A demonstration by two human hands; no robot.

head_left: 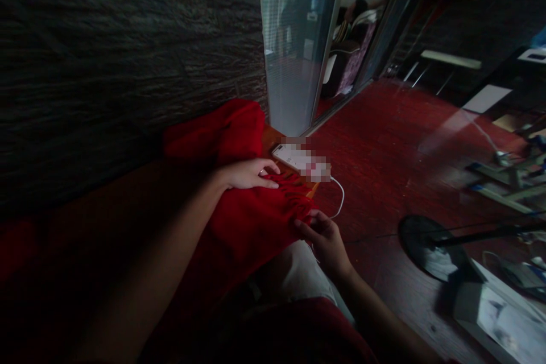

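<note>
A red fringed scarf [243, 222] lies spread over the wooden bench and hangs toward my lap. My left hand [251, 174] rests on the scarf near its fringed end, thumb and fingers apart, a ring on one finger. At the near corner of the fringe, my right hand [322, 233] pinches the scarf's edge between thumb and fingers. Just beyond the fringe, a phone [285, 153] lies face up with a white cable [342, 196] running from it; part of its screen is blurred out. More folded red cloth [239, 131] sits behind my left hand.
A dark stone wall [128, 57] rises at the left, beside a glass door [294, 57]. Through the doorway a person sits on a sofa [352, 62]. On the red floor [384, 125] at right stand a round black base [426, 244] and a box [503, 307].
</note>
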